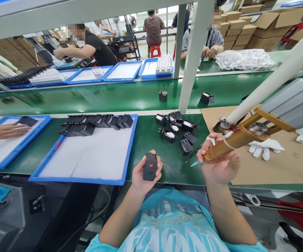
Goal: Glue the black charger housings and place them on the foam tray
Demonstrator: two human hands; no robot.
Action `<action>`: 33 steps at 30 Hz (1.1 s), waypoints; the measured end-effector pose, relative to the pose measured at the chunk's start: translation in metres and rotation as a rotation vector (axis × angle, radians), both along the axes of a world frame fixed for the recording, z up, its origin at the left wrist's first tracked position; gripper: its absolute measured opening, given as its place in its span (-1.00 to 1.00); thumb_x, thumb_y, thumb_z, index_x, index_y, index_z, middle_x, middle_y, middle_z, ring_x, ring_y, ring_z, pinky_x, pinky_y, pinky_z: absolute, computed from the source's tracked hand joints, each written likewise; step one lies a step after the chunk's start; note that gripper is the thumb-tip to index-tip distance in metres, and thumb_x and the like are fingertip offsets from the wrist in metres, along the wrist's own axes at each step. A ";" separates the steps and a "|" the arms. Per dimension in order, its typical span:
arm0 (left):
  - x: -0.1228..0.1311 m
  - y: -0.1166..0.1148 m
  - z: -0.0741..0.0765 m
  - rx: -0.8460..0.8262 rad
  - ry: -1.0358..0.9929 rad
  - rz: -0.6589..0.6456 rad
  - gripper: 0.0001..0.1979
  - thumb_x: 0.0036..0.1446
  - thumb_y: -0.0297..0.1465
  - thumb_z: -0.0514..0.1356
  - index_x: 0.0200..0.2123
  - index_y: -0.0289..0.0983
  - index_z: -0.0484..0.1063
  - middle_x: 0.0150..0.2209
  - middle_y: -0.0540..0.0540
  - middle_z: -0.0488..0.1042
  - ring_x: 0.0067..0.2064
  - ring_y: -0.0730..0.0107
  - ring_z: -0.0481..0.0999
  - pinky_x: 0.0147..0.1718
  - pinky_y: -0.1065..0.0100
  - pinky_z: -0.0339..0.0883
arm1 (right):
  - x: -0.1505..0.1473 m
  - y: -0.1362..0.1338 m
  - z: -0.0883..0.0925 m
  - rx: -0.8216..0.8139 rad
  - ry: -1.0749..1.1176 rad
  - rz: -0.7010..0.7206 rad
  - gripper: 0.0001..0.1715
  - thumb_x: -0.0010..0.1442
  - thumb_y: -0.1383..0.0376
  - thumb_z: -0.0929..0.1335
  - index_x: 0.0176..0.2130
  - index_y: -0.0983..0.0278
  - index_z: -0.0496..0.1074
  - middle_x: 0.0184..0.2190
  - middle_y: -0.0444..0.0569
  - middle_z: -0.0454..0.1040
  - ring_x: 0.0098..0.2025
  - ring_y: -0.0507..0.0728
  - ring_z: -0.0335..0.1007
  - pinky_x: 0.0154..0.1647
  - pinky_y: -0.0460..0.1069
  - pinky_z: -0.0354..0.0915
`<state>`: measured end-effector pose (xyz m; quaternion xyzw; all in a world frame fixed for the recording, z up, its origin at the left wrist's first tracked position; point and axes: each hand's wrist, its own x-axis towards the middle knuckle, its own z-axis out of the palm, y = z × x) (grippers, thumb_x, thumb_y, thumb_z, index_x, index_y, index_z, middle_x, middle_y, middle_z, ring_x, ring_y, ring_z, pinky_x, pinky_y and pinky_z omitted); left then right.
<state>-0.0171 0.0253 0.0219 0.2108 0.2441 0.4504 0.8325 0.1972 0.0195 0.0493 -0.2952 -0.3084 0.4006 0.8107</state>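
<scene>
My left hand (140, 175) is closed round a small black charger block (150, 167), held upright above the near edge of the green bench. My right hand (219, 164) grips a gold-coloured dispensing gun (227, 145) whose thin tip (194, 163) points left toward the block, a short gap away. A white hose (272, 80) runs up from the gun to the upper right. A loose heap of black charger blocks (176, 129) lies on the bench just beyond my hands.
A blue tray (88, 179) with two rows of black blocks (96, 123) sits to my left. Another person's hand (5, 131) rests on a second blue tray (14, 154). Brown cardboard sheet (272, 164) with white gloves (264, 147) lies right. People work across the conveyor (101, 96).
</scene>
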 end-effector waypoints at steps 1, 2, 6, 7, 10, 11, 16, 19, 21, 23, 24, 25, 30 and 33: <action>-0.006 0.002 -0.001 0.013 0.061 0.009 -0.64 0.08 -0.13 0.24 -0.11 -0.16 0.31 -0.42 -0.01 0.32 -0.49 0.48 0.35 -0.66 0.54 0.17 | 0.000 -0.001 0.000 -0.002 0.000 0.003 -0.50 -0.02 -0.12 0.40 -0.26 0.19 0.48 -0.17 -0.04 0.32 -0.51 -0.01 0.30 -0.78 -0.10 0.25; -0.015 0.006 -0.001 0.033 0.146 0.025 -0.60 0.07 -0.14 0.26 -0.07 -0.15 0.29 -0.40 -0.01 0.35 -0.46 0.45 0.39 -0.61 0.50 0.23 | 0.001 -0.001 0.000 -0.006 -0.003 0.005 -0.49 -0.04 -0.13 0.40 -0.27 0.19 0.49 -0.17 -0.03 0.32 -0.50 0.00 0.29 -0.78 -0.10 0.25; -0.074 0.036 -0.004 0.290 0.795 0.237 -0.52 0.09 -0.12 0.24 0.03 -0.16 0.26 -0.23 -0.07 0.42 -0.30 0.32 0.47 -0.35 0.32 0.38 | 0.007 -0.002 -0.003 -0.048 -0.003 -0.002 -0.47 -0.10 -0.16 0.42 -0.30 0.19 0.51 -0.17 -0.03 0.33 -0.51 0.01 0.28 -0.78 -0.08 0.22; -0.094 0.049 -0.005 0.408 1.048 0.311 -0.53 0.12 -0.12 0.22 0.05 -0.17 0.25 -0.19 -0.10 0.43 -0.24 0.27 0.48 -0.27 0.27 0.38 | 0.008 -0.002 -0.004 -0.061 -0.002 -0.007 -0.47 -0.12 -0.15 0.42 -0.31 0.18 0.51 -0.17 -0.03 0.33 -0.51 0.02 0.28 -0.78 -0.07 0.21; -0.153 0.094 -0.004 0.738 1.919 0.444 -0.54 0.19 -0.17 0.13 0.10 -0.25 0.25 -0.03 -0.26 0.42 -0.02 0.04 0.41 -0.04 0.13 0.27 | 0.012 -0.001 -0.006 -0.092 0.001 -0.020 -0.47 -0.14 -0.16 0.42 -0.32 0.16 0.51 -0.16 -0.03 0.33 -0.50 0.03 0.26 -0.78 -0.05 0.19; -0.171 0.110 -0.003 0.787 2.175 0.407 -0.55 0.22 -0.18 0.09 0.10 -0.29 0.26 -0.02 -0.31 0.42 0.02 -0.02 0.37 0.00 0.08 0.21 | 0.013 0.000 -0.006 -0.097 0.004 -0.023 -0.47 -0.15 -0.16 0.42 -0.32 0.16 0.51 -0.15 -0.03 0.33 -0.50 0.04 0.25 -0.77 -0.05 0.18; -0.222 0.172 0.001 0.787 2.374 0.382 -0.56 0.18 -0.30 0.11 0.09 -0.39 0.32 -0.07 -0.40 0.43 0.10 -0.16 0.25 0.09 -0.06 0.02 | 0.011 0.003 -0.008 -0.073 0.008 -0.031 -0.47 -0.12 -0.12 0.42 -0.30 0.20 0.50 -0.17 -0.03 0.34 -0.51 0.03 0.28 -0.77 -0.05 0.20; -0.233 0.185 -0.002 0.783 2.408 0.416 -0.49 0.15 -0.33 0.13 0.15 -0.44 0.27 0.02 -0.47 0.36 0.13 -0.22 0.20 0.07 -0.10 0.02 | 0.009 0.004 -0.009 -0.047 -0.009 -0.023 -0.46 -0.08 -0.13 0.42 -0.27 0.21 0.50 -0.18 -0.03 0.36 -0.51 0.02 0.29 -0.76 -0.06 0.24; -0.238 0.188 -0.007 0.794 2.436 0.489 -0.44 0.14 -0.32 0.14 0.19 -0.42 0.24 0.14 -0.49 0.25 0.17 -0.27 0.15 0.08 -0.11 0.02 | 0.008 0.004 -0.009 -0.041 -0.018 -0.028 -0.47 -0.05 -0.13 0.42 -0.25 0.21 0.49 -0.16 -0.03 0.36 -0.50 0.02 0.30 -0.74 -0.06 0.25; -0.239 0.191 -0.008 0.825 2.445 0.610 -0.42 0.13 -0.31 0.15 0.21 -0.37 0.23 0.22 -0.45 0.15 0.21 -0.27 0.10 0.10 -0.11 0.02 | 0.008 0.002 -0.008 -0.040 -0.015 -0.042 -0.47 -0.03 -0.13 0.42 -0.23 0.20 0.49 -0.15 -0.03 0.35 -0.49 0.01 0.30 -0.73 -0.07 0.26; -0.236 0.195 -0.007 0.849 2.427 0.676 -0.43 0.14 -0.30 0.15 0.21 -0.34 0.23 0.24 -0.41 0.14 0.22 -0.25 0.10 0.12 -0.10 0.02 | 0.008 0.001 -0.008 -0.041 -0.011 -0.045 -0.47 -0.02 -0.13 0.42 -0.23 0.20 0.49 -0.15 -0.03 0.34 -0.49 0.01 0.30 -0.73 -0.07 0.26; -0.230 0.201 -0.004 0.887 2.384 0.724 -0.43 0.14 -0.29 0.15 0.21 -0.32 0.23 0.23 -0.38 0.16 0.23 -0.22 0.11 0.14 -0.08 0.03 | 0.008 0.000 -0.009 -0.039 -0.012 -0.041 -0.48 -0.02 -0.13 0.41 -0.23 0.19 0.49 -0.14 -0.03 0.33 -0.49 0.01 0.29 -0.73 -0.07 0.26; -0.143 0.264 0.020 1.096 2.038 0.509 -0.37 0.17 -0.17 0.15 0.23 -0.33 0.15 0.18 -0.34 0.26 0.25 -0.07 0.17 0.22 0.02 0.05 | 0.007 -0.005 -0.010 -0.043 -0.034 -0.029 -0.48 0.04 -0.17 0.35 -0.22 0.14 0.50 -0.12 -0.01 0.32 -0.48 0.02 0.28 -0.74 -0.07 0.25; -0.068 0.319 0.022 0.922 1.993 0.223 -0.22 0.10 -0.14 0.23 0.30 -0.30 0.02 0.27 -0.36 0.16 0.30 -0.07 0.14 0.21 0.06 0.09 | 0.006 -0.009 -0.013 -0.077 -0.035 -0.054 -0.44 -0.01 -0.23 0.34 -0.22 0.09 0.51 -0.15 0.00 0.33 -0.51 0.03 0.25 -0.79 -0.06 0.21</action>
